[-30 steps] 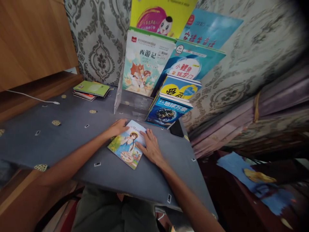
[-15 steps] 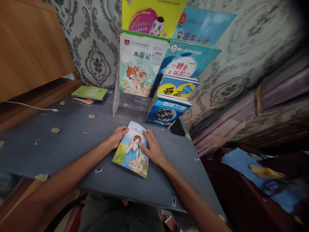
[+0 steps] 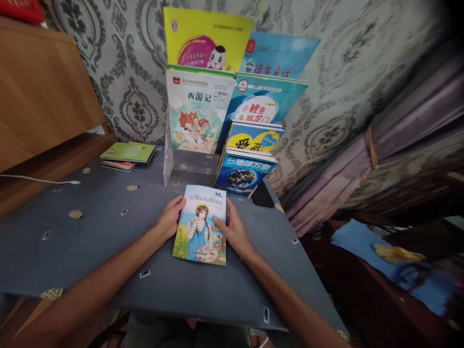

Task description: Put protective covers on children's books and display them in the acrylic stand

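Observation:
A paperback book with a painted girl in blue overalls on its cover is between my two hands, just above or on the table's front part; I cannot tell which. My left hand grips its left edge, with most fingers behind it. On the right edge, my right hand has its thumb on the cover and its fingers behind. Straight behind stands a clear acrylic book rack, holding a white book with a red umbrella picture. Beside that, a blue book with a globe fronts a tiered row.
A few thin books with a green one on top lie at the back left, near a wooden cabinet. A white cable crosses the left side. A black phone lies right of the rack. A purple curtain hangs at the right.
The book has turned from tilted to nearly upright in view. My right hand has shifted from lying across its cover to gripping its right edge. The camera view has moved slightly.

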Tool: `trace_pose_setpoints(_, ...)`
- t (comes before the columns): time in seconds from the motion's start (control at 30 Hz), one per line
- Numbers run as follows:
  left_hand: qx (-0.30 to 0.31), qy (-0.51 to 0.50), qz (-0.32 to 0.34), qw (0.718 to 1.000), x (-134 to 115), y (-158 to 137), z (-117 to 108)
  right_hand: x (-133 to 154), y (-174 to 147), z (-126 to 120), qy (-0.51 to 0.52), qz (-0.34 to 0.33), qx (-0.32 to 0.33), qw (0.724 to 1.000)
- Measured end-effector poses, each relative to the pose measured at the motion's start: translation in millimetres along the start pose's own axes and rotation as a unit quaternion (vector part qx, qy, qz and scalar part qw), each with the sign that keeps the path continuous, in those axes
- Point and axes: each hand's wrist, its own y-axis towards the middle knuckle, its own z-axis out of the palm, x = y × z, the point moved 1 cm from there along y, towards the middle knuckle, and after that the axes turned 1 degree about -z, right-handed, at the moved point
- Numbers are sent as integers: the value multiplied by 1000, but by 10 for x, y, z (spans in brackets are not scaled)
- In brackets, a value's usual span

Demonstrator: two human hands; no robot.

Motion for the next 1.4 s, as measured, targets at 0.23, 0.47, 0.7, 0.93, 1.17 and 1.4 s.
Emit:
trace_pose_setpoints(0.23, 11, 1, 17, 1000, -43, -21, 23, 250, 4, 8, 221, 140, 41, 964)
trace_pose_setpoints(0.47, 64, 57, 104, 991, -236, -239, 143, 470, -23, -62, 187, 42, 36, 981)
trace_pose_setpoints(0.7, 35, 218, 298, 929, -430, -569, 176, 661, -57, -105, -7, -134, -20, 991)
trace_pose_setpoints(0.93, 54, 206, 244, 946, -192, -456, 87, 438, -127, -94, -66, -124, -27, 990)
trace_pose_setpoints(1.17, 65, 175, 267, 945, -148, -365, 16, 301, -194, -64, -76, -120, -42, 989)
trace_pose_setpoints(1.4, 119, 247, 281, 920, -68, -266, -92, 253, -197, -58, -72, -84, -23, 994)
